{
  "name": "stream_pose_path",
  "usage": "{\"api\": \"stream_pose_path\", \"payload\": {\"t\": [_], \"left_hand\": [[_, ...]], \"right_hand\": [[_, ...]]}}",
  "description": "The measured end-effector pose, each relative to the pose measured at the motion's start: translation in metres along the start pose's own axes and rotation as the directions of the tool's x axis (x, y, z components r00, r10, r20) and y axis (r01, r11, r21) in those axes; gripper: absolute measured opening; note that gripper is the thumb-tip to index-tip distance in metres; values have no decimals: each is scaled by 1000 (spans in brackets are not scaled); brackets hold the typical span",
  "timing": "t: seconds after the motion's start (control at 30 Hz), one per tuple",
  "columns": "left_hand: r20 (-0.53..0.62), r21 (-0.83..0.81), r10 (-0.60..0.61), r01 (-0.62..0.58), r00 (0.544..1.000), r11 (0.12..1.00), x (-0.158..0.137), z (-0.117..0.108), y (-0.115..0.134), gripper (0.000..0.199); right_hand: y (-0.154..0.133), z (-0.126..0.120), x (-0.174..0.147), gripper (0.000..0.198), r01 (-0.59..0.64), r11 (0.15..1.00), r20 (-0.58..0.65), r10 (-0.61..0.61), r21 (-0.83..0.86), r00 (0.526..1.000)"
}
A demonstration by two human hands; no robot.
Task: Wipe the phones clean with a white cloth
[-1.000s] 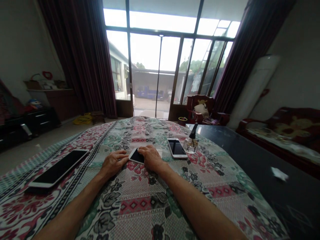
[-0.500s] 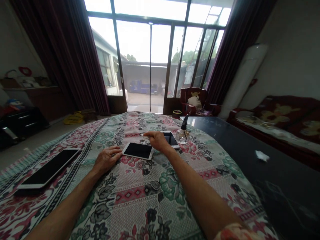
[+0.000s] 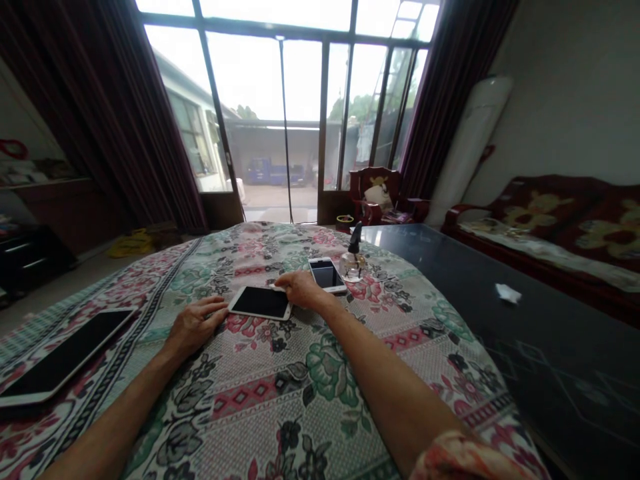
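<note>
A white-bordered tablet with a dark screen lies flat in the middle of the patterned tablecloth. My left hand rests on the cloth, fingers stretched out to the tablet's left edge. At its upper right corner is my right hand, fingers pinched together and pointing left. A small whitish bit shows at those fingertips, too small to name. Just behind the right hand lies a white phone. Beside the phone stands a clear glass bottle with a black top.
A larger white tablet lies at the table's left. To the right, a dark glossy table holds a crumpled white paper. Beyond are a wooden armchair, a sofa and glass doors.
My right hand has come down from above the tablet's far right corner onto its upper edge. My left hand stays beside the tablet. The whole view has shifted slightly.
</note>
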State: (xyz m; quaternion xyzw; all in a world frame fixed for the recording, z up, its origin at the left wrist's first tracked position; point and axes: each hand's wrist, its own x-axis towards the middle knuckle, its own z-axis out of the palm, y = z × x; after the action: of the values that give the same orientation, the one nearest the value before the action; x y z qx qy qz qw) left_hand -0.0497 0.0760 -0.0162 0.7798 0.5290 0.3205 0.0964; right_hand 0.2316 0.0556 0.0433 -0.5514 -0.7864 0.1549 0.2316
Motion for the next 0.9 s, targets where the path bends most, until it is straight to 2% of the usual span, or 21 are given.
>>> {"api": "stream_pose_path", "payload": {"t": [0.13, 0.23, 0.3, 0.47, 0.63, 0.7, 0.9], "left_hand": [[-18, -25, 17, -18, 1000, 1000, -7, -8, 16, 36], [18, -118, 138, -135, 990, 984, -14, -14, 33, 29], [52, -195, 160, -147, 986, 970, -15, -15, 40, 30], [-33, -186, 119, -124, 992, 975, -9, -7, 36, 30], [100, -259, 250, -218, 963, 941, -3, -3, 32, 36], [132, -320, 255, -203, 958, 926, -3, -5, 32, 37], [226, -456, 170, -50, 959, 889, -4, -7, 33, 33]], "right_hand": [[0, 7, -2, 48, 53, 994, 32, -50, -95, 998], [0, 8, -3, 48, 84, 985, 13, -83, -148, 996], [0, 8, -4, 47, 91, 984, -8, -94, -154, 996], [-4, 6, -5, 45, 38, 976, 2, -39, -214, 999], [-14, 6, -12, 38, 49, 950, 61, -32, -308, 998], [-16, 8, -13, 36, 86, 947, 63, -70, -309, 996], [-14, 15, -10, 39, 193, 954, 43, -189, -230, 981]]}}
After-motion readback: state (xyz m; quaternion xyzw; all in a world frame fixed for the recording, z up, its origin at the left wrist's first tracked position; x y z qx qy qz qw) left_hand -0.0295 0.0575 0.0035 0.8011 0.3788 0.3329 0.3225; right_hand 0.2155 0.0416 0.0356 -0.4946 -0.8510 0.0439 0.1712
